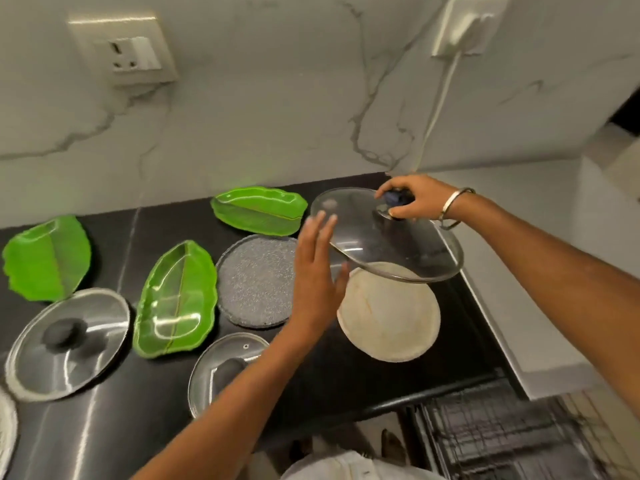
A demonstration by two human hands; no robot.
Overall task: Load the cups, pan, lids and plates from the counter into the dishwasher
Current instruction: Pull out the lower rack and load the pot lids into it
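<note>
My right hand [412, 202] grips the dark knob of a glass lid [391, 251] and holds it tilted above the black counter [138, 427]. My left hand [317, 268] is open with straight fingers beside the lid's left rim. Under the lid lies a round cream plate [391, 317]. A speckled grey plate [256, 282] sits left of it. Three green leaf-shaped plates [176, 303] [48, 258] [259, 211] lie on the counter. Two more glass lids [69, 341] [221, 368] lie nearer the front edge. The dishwasher rack [502, 441] shows at the lower right.
A marble-look wall [259, 116] backs the counter, with a socket [128, 53] at upper left and a plugged-in white cable [443, 98] at upper right. A white ledge [540, 278] borders the counter's right side. A white rim [7, 431] peeks in at the lower left edge.
</note>
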